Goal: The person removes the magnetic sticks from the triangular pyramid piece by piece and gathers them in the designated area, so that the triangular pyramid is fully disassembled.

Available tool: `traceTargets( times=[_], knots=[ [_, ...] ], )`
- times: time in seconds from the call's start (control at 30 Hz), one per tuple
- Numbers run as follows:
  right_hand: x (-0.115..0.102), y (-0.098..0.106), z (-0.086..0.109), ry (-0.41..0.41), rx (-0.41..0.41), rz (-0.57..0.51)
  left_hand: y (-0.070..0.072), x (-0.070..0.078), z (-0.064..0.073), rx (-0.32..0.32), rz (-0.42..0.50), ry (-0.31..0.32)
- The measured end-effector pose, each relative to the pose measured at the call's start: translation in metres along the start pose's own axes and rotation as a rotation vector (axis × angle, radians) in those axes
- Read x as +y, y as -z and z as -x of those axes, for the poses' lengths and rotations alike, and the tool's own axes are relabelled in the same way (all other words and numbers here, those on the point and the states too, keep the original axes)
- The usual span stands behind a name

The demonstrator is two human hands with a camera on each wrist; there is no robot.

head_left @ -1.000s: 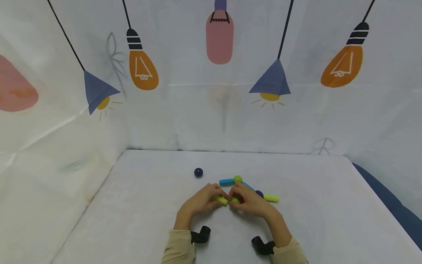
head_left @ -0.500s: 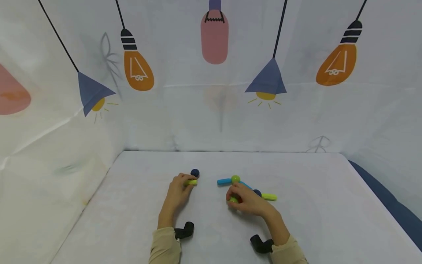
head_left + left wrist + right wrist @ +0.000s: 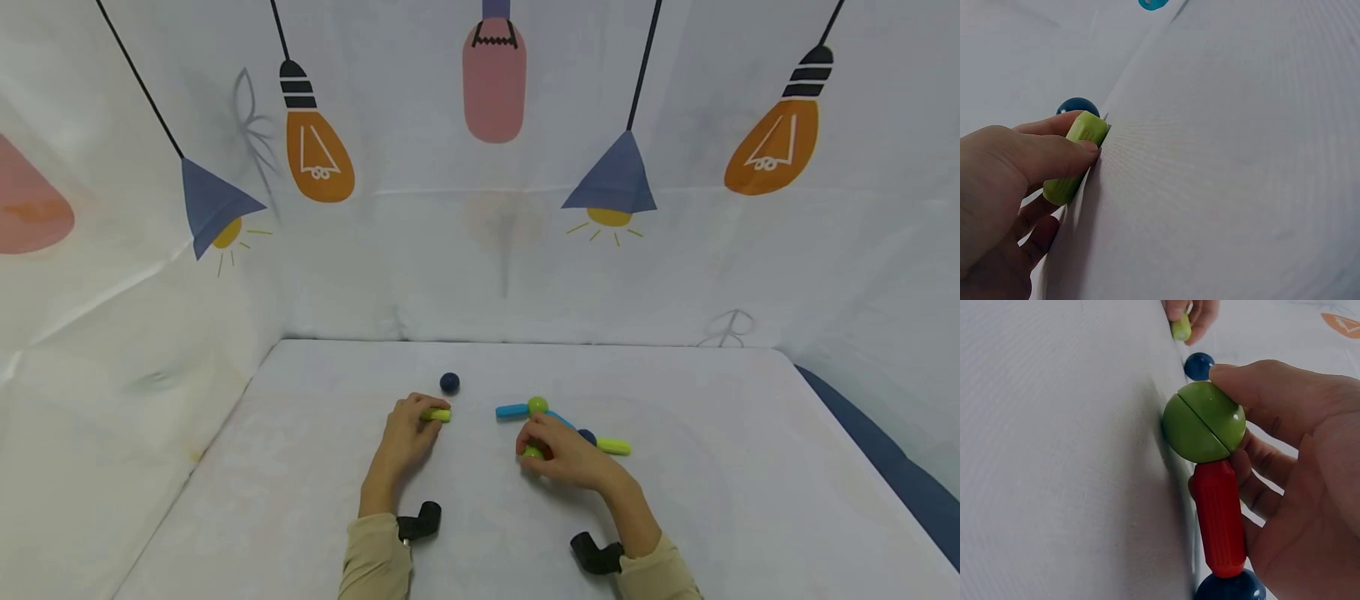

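Observation:
My left hand (image 3: 405,433) pinches a short yellow-green rod (image 3: 1089,127) between thumb and fingers, close over the table. Just beyond its tip sits a loose dark blue ball (image 3: 450,383). My right hand (image 3: 566,458) holds a green ball (image 3: 1204,422) with a seam across it, thumb on its top. Joined below that ball is a ribbed red rod (image 3: 1220,519), whose other end meets another dark blue ball (image 3: 1232,589). The fingers lie behind the red rod.
Past my right hand lies the rest of a chain: a blue rod (image 3: 512,411), a green ball (image 3: 537,405), a second blue rod (image 3: 561,419) and a yellow-green rod (image 3: 614,447). A white cloth wall (image 3: 420,275) rises behind the white table (image 3: 300,433).
My left hand has carried the yellow-green rod left, away from my right hand, towards the loose dark blue ball. That ball has shifted slightly farther off. My right hand stays put.

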State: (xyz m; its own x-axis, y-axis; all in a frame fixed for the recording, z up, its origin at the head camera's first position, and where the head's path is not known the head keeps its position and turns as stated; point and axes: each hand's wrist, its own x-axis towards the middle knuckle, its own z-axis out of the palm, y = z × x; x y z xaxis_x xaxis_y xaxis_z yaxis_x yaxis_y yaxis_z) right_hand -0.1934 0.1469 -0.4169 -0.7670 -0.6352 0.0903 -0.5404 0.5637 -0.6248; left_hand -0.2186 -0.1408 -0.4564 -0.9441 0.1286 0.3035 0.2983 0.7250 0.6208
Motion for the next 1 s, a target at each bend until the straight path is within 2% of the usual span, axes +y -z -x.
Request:
traceTargets(
  times=[0.27,0.43,0.57,0.7,0.77,0.87,0.93,1.0],
  knots=[
    [0.001,-0.001,0.000,-0.003,0.000,0.004,0.003,0.001,0.001,-0.024,0.024,0.008],
    [-0.001,0.002,-0.001,-0.060,0.034,-0.065,0.007,0.005,0.002,-0.037,0.025,0.022],
    [-0.001,0.005,-0.002,-0.083,0.153,-0.085,0.015,0.016,0.000,-0.040,0.012,0.050],
    [0.000,0.004,-0.005,-0.106,0.303,-0.015,0.024,0.031,-0.003,-0.013,-0.028,0.078],
    [0.002,0.003,-0.006,-0.148,0.351,0.014,0.025,0.038,-0.005,-0.006,-0.024,0.083],
    [0.004,0.001,-0.005,-0.254,0.350,0.030,0.019,0.051,-0.007,-0.014,0.000,0.048],
    [0.006,-0.001,-0.004,-0.326,0.328,0.037,0.009,0.062,-0.009,-0.031,0.010,0.010],
    [0.007,-0.002,-0.004,-0.364,0.298,0.035,-0.003,0.072,-0.010,-0.064,0.013,-0.023]
  ],
)
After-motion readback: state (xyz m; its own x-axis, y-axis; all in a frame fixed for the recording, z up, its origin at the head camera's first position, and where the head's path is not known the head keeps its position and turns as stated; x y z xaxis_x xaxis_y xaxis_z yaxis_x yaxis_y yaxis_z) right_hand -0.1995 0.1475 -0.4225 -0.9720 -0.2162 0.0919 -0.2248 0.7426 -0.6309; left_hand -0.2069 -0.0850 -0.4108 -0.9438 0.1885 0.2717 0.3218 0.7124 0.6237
